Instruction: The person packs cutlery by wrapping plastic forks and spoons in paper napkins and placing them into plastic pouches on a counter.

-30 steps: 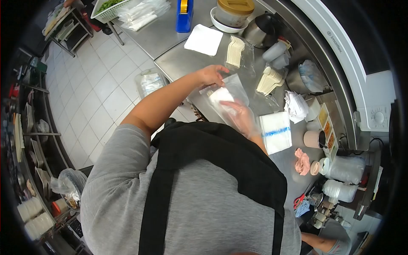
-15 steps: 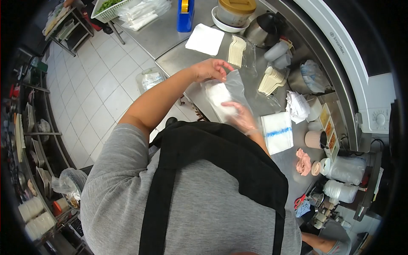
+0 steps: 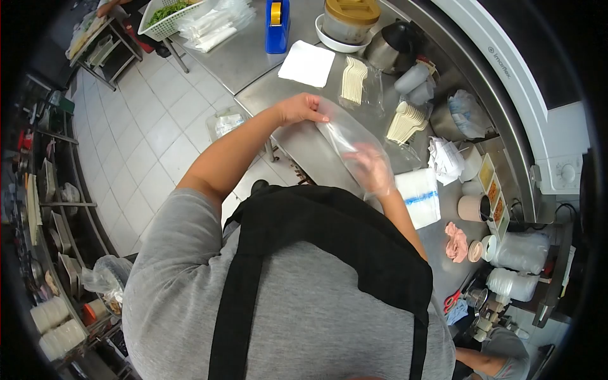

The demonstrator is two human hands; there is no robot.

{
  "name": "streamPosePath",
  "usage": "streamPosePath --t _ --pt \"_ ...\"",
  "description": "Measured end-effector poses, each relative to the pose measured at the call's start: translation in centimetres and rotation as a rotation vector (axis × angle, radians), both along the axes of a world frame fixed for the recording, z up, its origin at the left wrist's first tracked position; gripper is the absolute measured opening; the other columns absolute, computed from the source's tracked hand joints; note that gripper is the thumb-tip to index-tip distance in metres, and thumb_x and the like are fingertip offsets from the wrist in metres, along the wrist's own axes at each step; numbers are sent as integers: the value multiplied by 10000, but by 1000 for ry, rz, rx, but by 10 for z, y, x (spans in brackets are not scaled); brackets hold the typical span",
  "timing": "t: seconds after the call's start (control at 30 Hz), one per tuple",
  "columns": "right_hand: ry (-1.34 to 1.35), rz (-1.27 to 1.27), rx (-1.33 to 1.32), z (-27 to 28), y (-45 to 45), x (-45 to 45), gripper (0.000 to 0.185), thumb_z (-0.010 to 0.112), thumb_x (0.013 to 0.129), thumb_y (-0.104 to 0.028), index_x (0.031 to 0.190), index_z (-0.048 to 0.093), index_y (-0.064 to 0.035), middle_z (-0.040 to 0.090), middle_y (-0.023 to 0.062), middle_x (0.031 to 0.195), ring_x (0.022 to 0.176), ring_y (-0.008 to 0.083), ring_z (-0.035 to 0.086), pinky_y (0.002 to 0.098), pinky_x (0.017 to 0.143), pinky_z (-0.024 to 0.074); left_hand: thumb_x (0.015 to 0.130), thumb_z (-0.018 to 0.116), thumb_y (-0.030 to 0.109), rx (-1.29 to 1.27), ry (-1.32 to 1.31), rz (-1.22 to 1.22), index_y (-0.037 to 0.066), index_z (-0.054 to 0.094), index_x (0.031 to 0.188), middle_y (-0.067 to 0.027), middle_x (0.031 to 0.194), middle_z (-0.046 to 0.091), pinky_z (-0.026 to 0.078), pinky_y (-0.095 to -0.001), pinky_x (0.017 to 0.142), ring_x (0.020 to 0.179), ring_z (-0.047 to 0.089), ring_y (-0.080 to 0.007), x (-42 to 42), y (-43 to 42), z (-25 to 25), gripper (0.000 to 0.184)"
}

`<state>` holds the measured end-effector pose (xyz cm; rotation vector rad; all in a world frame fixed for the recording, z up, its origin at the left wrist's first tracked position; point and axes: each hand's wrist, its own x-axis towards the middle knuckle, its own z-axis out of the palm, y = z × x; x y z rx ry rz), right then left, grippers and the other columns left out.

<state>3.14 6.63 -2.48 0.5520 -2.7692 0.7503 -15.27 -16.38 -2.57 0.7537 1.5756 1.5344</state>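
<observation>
A clear plastic bag (image 3: 342, 134) is stretched between my two hands above the steel counter (image 3: 297, 140). My left hand (image 3: 304, 109) pinches its far left end between thumb and fingers. My right hand (image 3: 370, 166) is inside the bag, its fingers spread and seen through the plastic. To the right of that hand lies a folded white cloth with a blue stripe (image 3: 418, 197). White paper sheets (image 3: 306, 63) and a pack of wooden spoons (image 3: 353, 81) lie beyond my hands, with a second spoon pack (image 3: 405, 123) at the right.
A blue tape dispenser (image 3: 277, 28), a tub with a brown lid (image 3: 351, 22) and a dark jug (image 3: 387, 47) stand at the back. On the right are a pink cup (image 3: 472, 208), a pink cloth (image 3: 456, 242) and red scissors (image 3: 451, 301). Another person's arm (image 3: 481, 362) shows at lower right.
The white item seen in the bag earlier no longer shows there. My right hand has moved slightly right and spread inside the bag, and my left hand has closed on its end.
</observation>
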Motion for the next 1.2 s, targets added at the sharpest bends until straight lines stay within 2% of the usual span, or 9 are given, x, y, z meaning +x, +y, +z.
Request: streamPosePath --t 0.1,0.2,0.3,0.5,0.6,0.8,0.9,1.0,1.2 --pt "35 -139 -120 -7 -10 8 375 691 645 -18 988 701 -170 610 125 1021 974 321 581 402 870 467 850 675 114 116 -41 24 57 601 1092 -25 1032 658 462 -246 857 920 601 -97 -7 8 -15 258" --pt "203 -134 -46 -38 1 14 399 698 626 -27 992 703 -186 612 97 909 872 301 584 397 800 471 851 678 125 172 -60 38 54 601 1097 -22 1042 655 461 -247 862 927 598 -96 -12 18 -20 267" --pt "183 -169 -141 -66 10 14 418 697 627 -18 1005 703 -196 589 72 826 785 273 564 374 730 463 858 675 141 135 -20 83 57 616 1037 -12 1011 658 459 -252 869 920 599 -95 -4 25 -6 206" --pt "55 -112 -365 -50 4 16 441 703 654 -12 1057 686 -189 575 61 851 772 247 550 332 701 458 864 678 168 34 -164 60 75 625 942 47 784 607 433 -200 627 697 543 -37 -16 18 -20 133" --pt "-25 -73 -392 -41 2 13 513 709 649 -20 1133 658 -183 566 66 874 787 242 549 341 702 456 871 673 174 188 -162 144 85 604 893 61 709 563 381 -191 548 622 491 -19 -12 19 -18 115" --pt "-125 -20 -193 -43 4 9 598 706 669 -75 1242 600 -205 535 81 841 767 256 536 365 689 449 875 666 160 113 -27 267 86 582 865 46 732 577 396 -198 560 620 500 -33 -12 24 -16 113" --pt "102 86 -200 -51 7 3 584 694 683 -91 1249 595 -194 533 91 821 752 271 535 367 688 446 876 663 164 124 124 199 77 593 924 44 745 581 414 -200 591 656 519 -39 -12 19 -21 121" --pt "-94 6 -239 -58 9 2 578 678 695 -92 1259 586 -173 568 105 844 770 280 556 371 710 457 880 654 167 32 83 94 72 600 1005 39 772 595 432 -205 643 710 539 -42 -19 8 -30 166" --pt "-24 76 -270 -50 4 1 585 669 709 -98 1279 570 -191 619 124 943 818 287 585 374 754 479 864 660 152 48 34 119 57 615 1080 21 874 616 439 -210 770 850 561 -60 -15 13 -27 240"
